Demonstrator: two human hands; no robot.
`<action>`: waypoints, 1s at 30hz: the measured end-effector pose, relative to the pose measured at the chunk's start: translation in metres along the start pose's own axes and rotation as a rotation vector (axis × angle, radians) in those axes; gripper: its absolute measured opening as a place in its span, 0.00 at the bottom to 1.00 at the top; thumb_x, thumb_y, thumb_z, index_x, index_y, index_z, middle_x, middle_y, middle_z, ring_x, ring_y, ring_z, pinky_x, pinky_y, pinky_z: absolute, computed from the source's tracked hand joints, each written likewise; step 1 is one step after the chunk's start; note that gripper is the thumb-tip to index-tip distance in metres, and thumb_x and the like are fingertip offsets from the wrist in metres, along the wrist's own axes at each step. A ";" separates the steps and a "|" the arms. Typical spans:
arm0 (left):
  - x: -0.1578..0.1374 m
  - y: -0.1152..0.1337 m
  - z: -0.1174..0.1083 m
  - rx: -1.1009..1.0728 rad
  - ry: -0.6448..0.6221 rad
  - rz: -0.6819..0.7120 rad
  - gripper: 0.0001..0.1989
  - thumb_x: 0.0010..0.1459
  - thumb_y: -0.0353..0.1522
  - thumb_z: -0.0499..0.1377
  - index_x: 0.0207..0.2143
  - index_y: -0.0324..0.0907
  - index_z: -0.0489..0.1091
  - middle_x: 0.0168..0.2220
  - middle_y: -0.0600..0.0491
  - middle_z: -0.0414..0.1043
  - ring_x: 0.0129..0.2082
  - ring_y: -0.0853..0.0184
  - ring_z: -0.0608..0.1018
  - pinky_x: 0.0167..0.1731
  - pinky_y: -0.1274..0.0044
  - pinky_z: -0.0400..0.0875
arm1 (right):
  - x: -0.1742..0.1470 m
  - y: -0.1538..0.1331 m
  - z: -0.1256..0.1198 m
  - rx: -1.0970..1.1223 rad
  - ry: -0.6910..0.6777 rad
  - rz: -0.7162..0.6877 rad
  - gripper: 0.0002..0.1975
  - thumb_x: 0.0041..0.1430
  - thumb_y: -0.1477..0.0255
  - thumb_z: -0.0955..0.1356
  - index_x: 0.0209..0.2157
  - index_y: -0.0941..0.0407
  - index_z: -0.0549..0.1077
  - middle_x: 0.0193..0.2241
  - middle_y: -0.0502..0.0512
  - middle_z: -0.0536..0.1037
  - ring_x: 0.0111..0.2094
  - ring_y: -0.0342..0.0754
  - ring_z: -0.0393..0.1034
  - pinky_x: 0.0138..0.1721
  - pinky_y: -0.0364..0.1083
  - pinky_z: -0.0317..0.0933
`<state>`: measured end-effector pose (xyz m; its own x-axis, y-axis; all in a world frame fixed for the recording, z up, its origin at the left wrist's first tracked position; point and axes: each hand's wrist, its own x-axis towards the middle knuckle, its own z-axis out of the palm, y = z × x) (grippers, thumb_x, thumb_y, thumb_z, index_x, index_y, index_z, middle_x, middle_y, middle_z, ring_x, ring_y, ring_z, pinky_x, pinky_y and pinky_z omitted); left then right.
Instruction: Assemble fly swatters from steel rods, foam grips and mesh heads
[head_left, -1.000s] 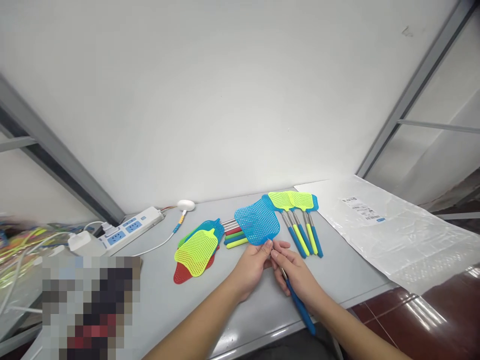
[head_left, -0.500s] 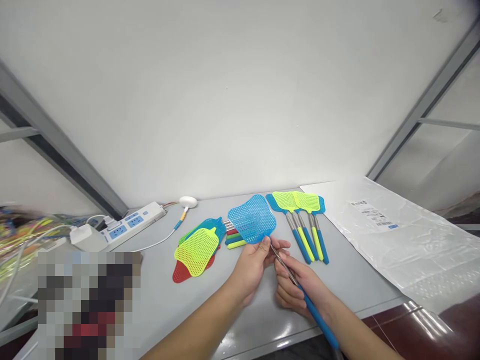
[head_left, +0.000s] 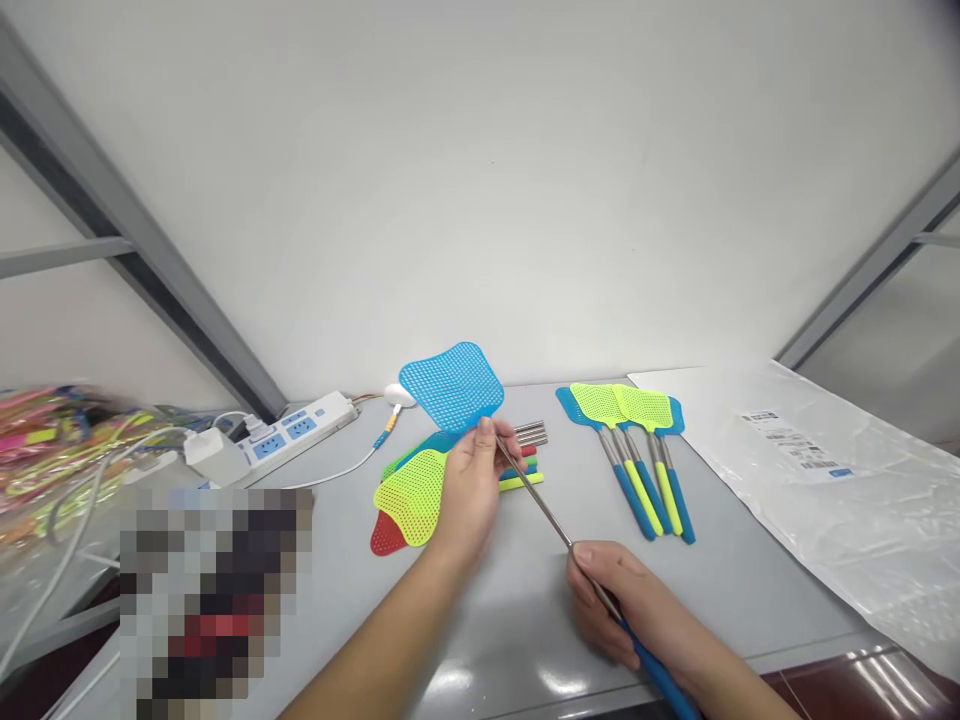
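Tabletop, clock centred on the left hand (head_left: 474, 485)
The held swatter (head_left: 454, 385) runs from 12 down to the right hand (head_left: 619, 600), between 4 and 5. On the table (head_left: 525, 580): swatter heads (head_left: 409, 495) just beside, between 8 and 9; stacked handles (head_left: 531, 464) near 3; swatter row (head_left: 641, 492) farther at 3, bag (head_left: 817, 510) beyond; power strip (head_left: 301, 436) at 9.
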<state>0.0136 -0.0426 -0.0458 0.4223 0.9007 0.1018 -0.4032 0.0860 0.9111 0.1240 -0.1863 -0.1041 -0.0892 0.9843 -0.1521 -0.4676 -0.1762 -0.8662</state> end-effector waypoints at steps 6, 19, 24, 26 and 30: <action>-0.033 -0.032 0.020 0.155 -0.318 -0.182 0.22 0.62 0.47 0.52 0.30 0.39 0.72 0.27 0.49 0.74 0.30 0.65 0.75 0.35 0.74 0.68 | -0.003 0.001 0.000 0.035 0.115 -0.031 0.21 0.65 0.57 0.61 0.23 0.55 0.63 0.06 0.41 0.57 0.08 0.37 0.46 0.13 0.38 0.41; -0.027 -0.017 0.016 -0.036 -0.192 -0.127 0.22 0.63 0.47 0.50 0.22 0.42 0.61 0.28 0.49 0.76 0.33 0.63 0.77 0.42 0.71 0.66 | 0.008 0.000 -0.001 -0.094 0.052 -0.026 0.21 0.67 0.58 0.59 0.23 0.55 0.62 0.07 0.41 0.56 0.08 0.37 0.44 0.13 0.39 0.39; -0.004 0.018 -0.009 -0.116 0.052 0.091 0.21 0.62 0.47 0.52 0.22 0.43 0.58 0.22 0.55 0.70 0.26 0.65 0.75 0.35 0.73 0.66 | -0.005 -0.013 0.005 -0.427 0.014 0.088 0.23 0.67 0.56 0.58 0.22 0.54 0.60 0.09 0.41 0.56 0.11 0.38 0.43 0.15 0.41 0.39; -0.002 0.030 -0.021 -0.138 0.110 0.143 0.21 0.62 0.46 0.53 0.22 0.43 0.58 0.21 0.55 0.68 0.24 0.66 0.74 0.32 0.74 0.66 | -0.007 -0.025 0.007 -0.588 0.001 0.111 0.23 0.66 0.54 0.58 0.22 0.54 0.58 0.13 0.43 0.57 0.15 0.39 0.47 0.18 0.41 0.43; -0.014 0.042 -0.038 -0.193 0.186 0.218 0.20 0.63 0.45 0.53 0.22 0.42 0.60 0.22 0.55 0.67 0.23 0.69 0.71 0.29 0.76 0.65 | -0.008 -0.049 0.008 -0.959 -0.021 0.049 0.23 0.66 0.55 0.58 0.22 0.54 0.56 0.20 0.46 0.59 0.24 0.42 0.53 0.26 0.42 0.50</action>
<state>-0.0400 -0.0351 -0.0242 0.1611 0.9675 0.1947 -0.6214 -0.0538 0.7816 0.1404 -0.1851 -0.0564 -0.1093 0.9740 -0.1984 0.4547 -0.1285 -0.8813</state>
